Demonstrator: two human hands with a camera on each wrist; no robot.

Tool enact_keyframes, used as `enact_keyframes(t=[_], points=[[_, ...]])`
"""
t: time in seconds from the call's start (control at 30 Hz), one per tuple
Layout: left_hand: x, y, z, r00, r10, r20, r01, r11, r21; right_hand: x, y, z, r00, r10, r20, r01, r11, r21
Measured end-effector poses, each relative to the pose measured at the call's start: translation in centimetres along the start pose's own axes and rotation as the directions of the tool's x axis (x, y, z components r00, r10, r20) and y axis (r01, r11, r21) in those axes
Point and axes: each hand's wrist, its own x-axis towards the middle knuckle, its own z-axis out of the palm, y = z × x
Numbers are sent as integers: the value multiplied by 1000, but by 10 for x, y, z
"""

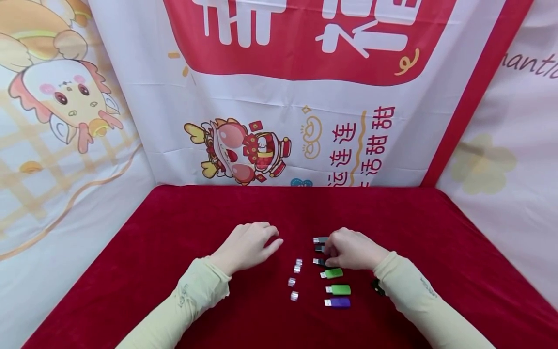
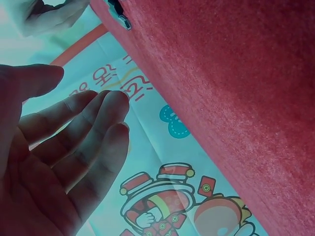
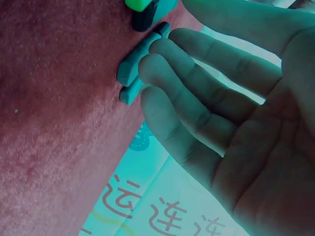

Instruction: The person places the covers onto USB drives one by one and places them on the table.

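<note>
USB sticks lie in a column on the red cloth, connectors facing left: a grey one (image 1: 321, 240), a dark one (image 1: 319, 248), a black one (image 1: 318, 261), a green one (image 1: 333, 273), another green one (image 1: 338, 290) and a purple one (image 1: 337, 303). My right hand (image 1: 352, 249) is over the right ends of the grey, dark and black sticks. In the right wrist view its fingers (image 3: 197, 98) stretch out nearly straight, tips against or close beside the sticks. My left hand (image 1: 249, 246) hovers left of the column, fingers loosely bent, holding nothing.
Several small clear caps (image 1: 294, 295) lie between the hands, left of the sticks. Under my right wrist a small black object (image 1: 378, 287) is partly covered. Printed cloth (image 1: 244, 97) hangs behind the red-covered table (image 1: 244, 310) and along both sides.
</note>
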Motion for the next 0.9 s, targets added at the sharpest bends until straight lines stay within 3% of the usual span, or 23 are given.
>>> enact_keyframes(t=[0.53, 0.9], points=[[1, 0, 2, 1000, 11, 2, -11, 1000, 6, 9, 1, 7, 995, -87, 37, 91, 990, -104], [1, 0, 4, 1000, 7, 25, -7, 1000, -7, 12, 1, 6, 992, -93, 90, 102, 990, -96]])
